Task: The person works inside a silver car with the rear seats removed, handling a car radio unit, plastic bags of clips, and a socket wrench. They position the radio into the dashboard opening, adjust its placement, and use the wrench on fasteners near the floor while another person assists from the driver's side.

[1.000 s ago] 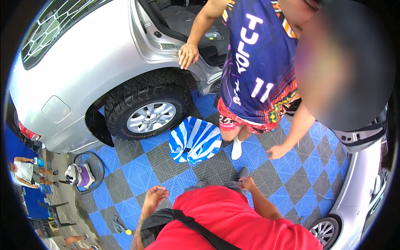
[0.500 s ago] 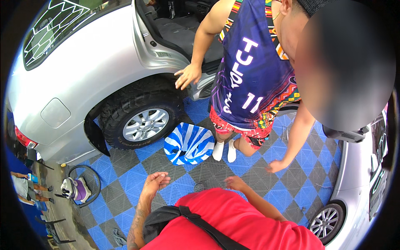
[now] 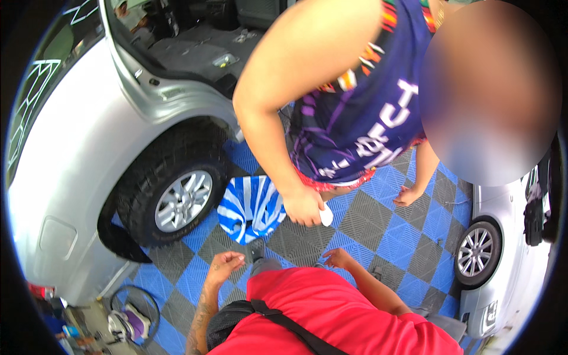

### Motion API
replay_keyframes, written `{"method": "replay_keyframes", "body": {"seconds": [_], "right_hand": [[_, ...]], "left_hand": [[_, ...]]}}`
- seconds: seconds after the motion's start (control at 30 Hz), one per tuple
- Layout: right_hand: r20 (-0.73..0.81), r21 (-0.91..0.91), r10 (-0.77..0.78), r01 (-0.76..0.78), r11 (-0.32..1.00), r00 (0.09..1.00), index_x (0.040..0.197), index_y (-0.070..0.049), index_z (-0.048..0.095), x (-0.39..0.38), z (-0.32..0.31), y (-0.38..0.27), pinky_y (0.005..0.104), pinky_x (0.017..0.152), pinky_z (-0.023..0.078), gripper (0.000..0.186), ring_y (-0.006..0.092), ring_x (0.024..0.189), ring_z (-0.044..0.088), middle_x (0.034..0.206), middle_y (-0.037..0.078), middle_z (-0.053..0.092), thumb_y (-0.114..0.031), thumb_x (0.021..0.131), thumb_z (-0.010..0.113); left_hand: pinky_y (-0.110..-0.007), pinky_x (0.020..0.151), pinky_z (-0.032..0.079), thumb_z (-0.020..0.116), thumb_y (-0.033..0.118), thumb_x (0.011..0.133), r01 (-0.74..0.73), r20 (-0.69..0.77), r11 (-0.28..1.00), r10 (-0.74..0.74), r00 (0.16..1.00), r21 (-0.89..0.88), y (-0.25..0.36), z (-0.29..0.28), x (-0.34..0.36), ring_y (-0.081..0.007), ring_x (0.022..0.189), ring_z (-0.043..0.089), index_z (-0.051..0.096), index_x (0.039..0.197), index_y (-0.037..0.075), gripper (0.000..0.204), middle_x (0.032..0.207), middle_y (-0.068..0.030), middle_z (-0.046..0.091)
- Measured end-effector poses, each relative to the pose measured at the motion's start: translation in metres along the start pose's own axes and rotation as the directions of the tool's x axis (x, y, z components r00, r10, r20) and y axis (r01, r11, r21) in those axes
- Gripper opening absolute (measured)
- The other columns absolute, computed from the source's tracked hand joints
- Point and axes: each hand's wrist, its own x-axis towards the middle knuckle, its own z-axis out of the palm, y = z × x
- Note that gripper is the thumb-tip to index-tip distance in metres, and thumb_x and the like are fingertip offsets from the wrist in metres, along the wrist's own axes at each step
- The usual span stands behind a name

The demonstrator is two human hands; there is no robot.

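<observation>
My left hand [image 3: 226, 265] hangs above the tiled floor with its fingers loosely bent and nothing visible in it. My right hand [image 3: 337, 258] is held out in front of my red shirt, fingers a little apart and holding nothing. Between me and the car's rear wheel [image 3: 184, 201] lies a blue-and-white striped plastic bag [image 3: 251, 207], just beyond my left hand and touched by neither of mine. A co-worker in a purple jersey [image 3: 361, 130] stands facing me. One of the co-worker's hands [image 3: 305, 207] hangs beside the striped bag.
A silver car [image 3: 65, 171] stands at the left, its open doorway showing a grey carpeted interior [image 3: 195, 59]. At the lower left is a purple-and-white vacuum cleaner [image 3: 133, 322] with a black hose. Another car [image 3: 497, 260] stands at the right. Blue and grey tiles [image 3: 370, 213] cover the floor.
The co-worker has come nearer, and the arm by the car now hangs down beside the striped bag. My view has shifted and turned; my hands keep nearly the same pose.
</observation>
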Motion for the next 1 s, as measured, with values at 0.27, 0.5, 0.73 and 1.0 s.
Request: {"method": "replay_keyframes", "body": {"seconds": [0.27,0.5,0.73,1.0], "right_hand": [[-0.043,0.141,-0.026,0.032,0.989,0.999,0.115,-0.001,0.065,0.130,-0.016,-0.181,0.0281,0.072,0.053,0.036,0.0155,0.079,0.067,0.088,0.009,0.071,0.000,0.080,0.058],[-0.096,0.518,0.000,0.050,0.854,0.995,0.129,-0.003,0.055,0.181,-0.023,-0.208,0.0328,0.076,0.055,0.051,0.0170,0.086,0.066,0.099,0.015,0.070,0.006,0.079,0.053],[-0.017,0.825,0.531,-0.288,0.487,0.847,0.129,-0.001,0.049,0.110,0.071,-0.047,0.0405,0.074,0.056,0.044,0.0278,0.092,0.067,0.101,0.022,0.067,-0.002,0.086,0.053],[0.228,0.901,0.914,-0.428,-0.068,0.335,0.122,0.001,0.055,-0.075,0.174,-0.075,0.0272,0.043,0.045,0.043,0.0188,0.057,0.062,0.081,0.018,0.067,0.010,0.079,0.055]], "left_hand": [[-0.025,0.074,0.053,0.061,0.016,0.094,0.017,-0.020,0.997,-0.016,1.000,0.072,0.061,-0.128,0.042,-0.0129,0.080,0.065,0.065,0.114,0.003,0.024,0.086,-0.0055,0.068],[-0.026,0.076,0.053,0.063,0.020,0.094,-0.033,0.025,0.988,0.029,0.999,0.151,0.119,-0.169,0.068,-0.0126,0.079,0.065,0.068,0.107,0.000,0.025,0.085,-0.0064,0.068],[-0.027,0.076,0.051,0.067,0.018,0.090,0.074,0.065,0.948,-0.099,0.993,0.311,0.116,-0.182,0.102,-0.0134,0.081,0.065,0.067,0.106,-0.002,0.026,0.089,-0.0075,0.070],[-0.025,0.077,0.050,0.059,0.019,0.095,0.082,0.269,0.963,-0.153,0.951,0.258,0.125,-0.177,0.164,-0.0131,0.084,0.065,0.065,0.114,0.000,0.027,0.095,-0.0085,0.071]]}}
